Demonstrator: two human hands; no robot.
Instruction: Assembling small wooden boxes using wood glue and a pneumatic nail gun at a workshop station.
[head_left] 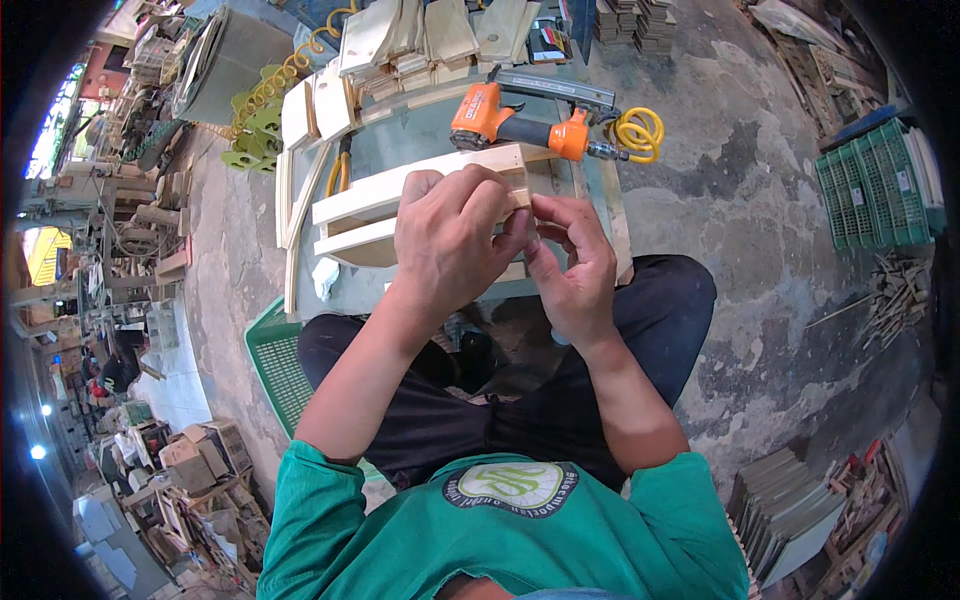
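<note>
Above the person's dark trousers (480,425), the left hand (450,225) curls its fingers close together at the right end of a slatted wooden frame (365,193). Beside it, the right hand (575,265) brings thumb and bent index finger near that same end; what either hand pinches, I cannot tell. The frame is over a grey-green table (395,130). Just beyond, an orange-and-black nail gun (525,130) lies near stacked wooden boards (400,40).

The nail gun (525,130) was orange and black, its hose (657,135) yellow, the shirt (420,540) green, the slats (362,198) pale cream.
</note>
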